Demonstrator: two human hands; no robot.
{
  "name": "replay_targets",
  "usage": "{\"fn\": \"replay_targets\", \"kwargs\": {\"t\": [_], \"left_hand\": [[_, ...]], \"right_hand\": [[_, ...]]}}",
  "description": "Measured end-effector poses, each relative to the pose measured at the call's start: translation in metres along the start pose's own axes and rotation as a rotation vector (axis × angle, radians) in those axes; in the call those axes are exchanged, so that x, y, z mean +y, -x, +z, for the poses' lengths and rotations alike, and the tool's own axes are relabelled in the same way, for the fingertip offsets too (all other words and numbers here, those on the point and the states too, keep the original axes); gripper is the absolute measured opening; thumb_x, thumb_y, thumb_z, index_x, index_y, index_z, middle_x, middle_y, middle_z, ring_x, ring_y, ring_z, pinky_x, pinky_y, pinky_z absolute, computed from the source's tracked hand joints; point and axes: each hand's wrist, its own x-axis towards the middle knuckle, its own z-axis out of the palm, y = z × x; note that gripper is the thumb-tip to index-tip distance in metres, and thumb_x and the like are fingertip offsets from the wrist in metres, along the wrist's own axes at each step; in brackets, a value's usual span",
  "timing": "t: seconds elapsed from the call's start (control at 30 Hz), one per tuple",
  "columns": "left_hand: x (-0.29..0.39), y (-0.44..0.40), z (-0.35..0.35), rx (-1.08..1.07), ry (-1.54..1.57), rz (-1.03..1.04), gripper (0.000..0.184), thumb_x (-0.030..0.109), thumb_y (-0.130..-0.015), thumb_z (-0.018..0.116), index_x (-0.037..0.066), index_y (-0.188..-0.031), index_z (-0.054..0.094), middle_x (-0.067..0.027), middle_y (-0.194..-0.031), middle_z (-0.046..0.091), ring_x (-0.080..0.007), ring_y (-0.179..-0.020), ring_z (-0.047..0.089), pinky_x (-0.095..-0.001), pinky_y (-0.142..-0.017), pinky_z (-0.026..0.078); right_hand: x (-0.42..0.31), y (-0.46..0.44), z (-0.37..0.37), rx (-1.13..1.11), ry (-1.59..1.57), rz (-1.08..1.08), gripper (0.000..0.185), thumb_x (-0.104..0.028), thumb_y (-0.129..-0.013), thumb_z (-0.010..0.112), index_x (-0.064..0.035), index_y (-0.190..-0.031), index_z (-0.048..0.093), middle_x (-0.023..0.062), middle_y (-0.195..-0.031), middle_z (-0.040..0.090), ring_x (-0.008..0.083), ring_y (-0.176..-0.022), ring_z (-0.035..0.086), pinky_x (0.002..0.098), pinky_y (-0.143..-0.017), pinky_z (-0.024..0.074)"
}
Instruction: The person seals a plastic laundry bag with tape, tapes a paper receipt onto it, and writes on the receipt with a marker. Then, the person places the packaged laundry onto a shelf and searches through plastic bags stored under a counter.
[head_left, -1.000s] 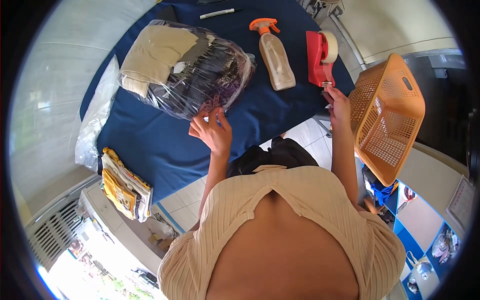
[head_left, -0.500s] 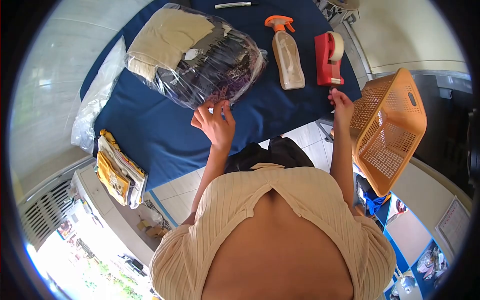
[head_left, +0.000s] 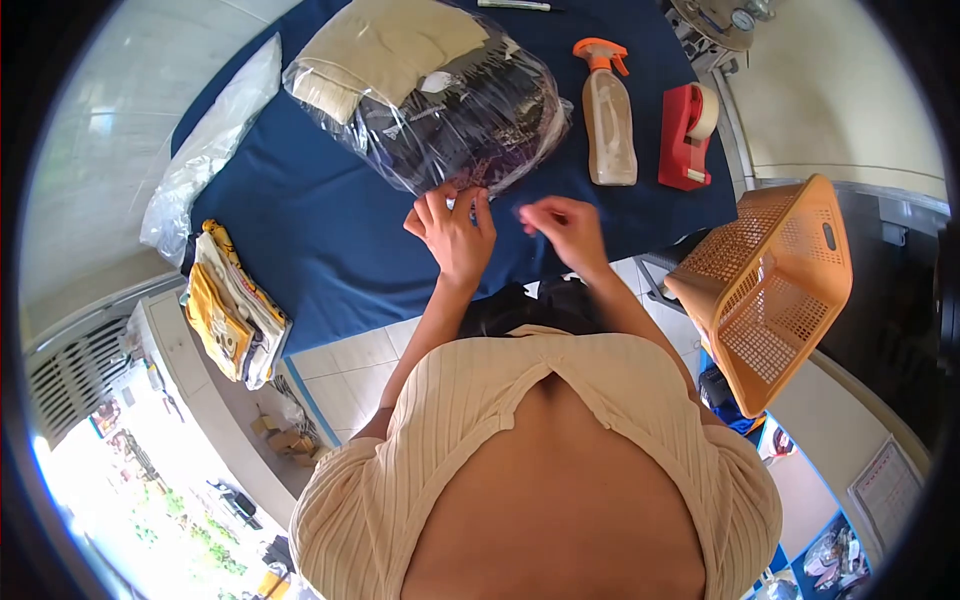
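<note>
Left hand [head_left: 455, 235] pinching lower edge of clear bag of clothes [head_left: 455, 115], upper centre of frame, on blue surface [head_left: 335, 265]. Right hand [head_left: 566, 235] just beside, fingers curled, blurred; can't tell if gripping anything.

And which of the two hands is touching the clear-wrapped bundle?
The left hand: it touches the near edge of the clear-wrapped bundle. The right hand is apart from it, over the blue cloth.
</note>
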Motion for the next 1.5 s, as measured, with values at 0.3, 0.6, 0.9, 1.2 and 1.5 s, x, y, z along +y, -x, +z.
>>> {"fn": "replay_targets", "kwargs": {"t": [0.3,0.6,0.9,1.2,1.5], "left_hand": [[-0.007,0.001,0.003,-0.009,0.012,0.016,0.008,0.023,-0.078,0.072,0.016,-0.083,0.072,-0.0039,-0.095,0.051,-0.0252,-0.095,0.046,-0.0411,-0.085,0.029],[-0.007,0.001,0.002,-0.020,0.020,0.006,0.009,0.024,-0.078,0.073,0.016,-0.083,0.072,-0.0036,-0.096,0.051,-0.0252,-0.095,0.046,-0.0410,-0.085,0.029],[-0.008,0.000,0.001,-0.016,-0.019,0.024,0.009,0.024,-0.078,0.073,0.016,-0.083,0.073,-0.0037,-0.093,0.049,-0.0246,-0.095,0.047,-0.0405,-0.086,0.029],[0.004,0.021,-0.035,-0.141,0.006,0.100,0.045,0.029,-0.078,0.074,0.011,-0.118,0.065,-0.0092,-0.117,0.054,-0.0246,-0.103,0.051,-0.0409,-0.091,0.031],[0.161,0.005,0.084,-1.248,1.677,-0.389,0.056,0.041,-0.101,0.043,0.001,-0.139,0.043,-0.0124,-0.142,0.045,-0.0232,-0.125,0.050,-0.0329,-0.101,0.038]], "right_hand": [[0.003,-0.043,0.040,0.274,0.623,-0.232,0.028,-0.033,-0.085,0.071,-0.0073,-0.073,0.074,0.0048,-0.056,0.065,0.0162,-0.048,0.062,0.0279,-0.044,0.0427],[0.033,-0.042,0.029,0.322,1.029,-0.328,0.057,-0.062,-0.078,0.064,-0.0121,-0.051,0.061,0.0103,-0.044,0.053,0.0307,-0.042,0.057,0.0389,-0.039,0.0410],[0.053,-0.042,0.017,0.280,1.139,-0.538,0.054,-0.060,-0.076,0.065,-0.0125,-0.051,0.059,0.0088,-0.045,0.052,0.0290,-0.042,0.056,0.0384,-0.039,0.0397],[-0.033,0.011,-0.089,0.485,0.532,-0.305,0.014,-0.024,-0.082,0.072,-0.0110,-0.082,0.069,0.0054,-0.060,0.061,0.0213,-0.049,0.057,0.0344,-0.049,0.0451],[0.004,-0.040,-0.256,0.660,0.882,-0.106,0.041,-0.049,-0.075,0.074,-0.0084,-0.077,0.073,0.0116,-0.094,0.068,0.0291,-0.098,0.059,0.0371,-0.088,0.0426]]}}
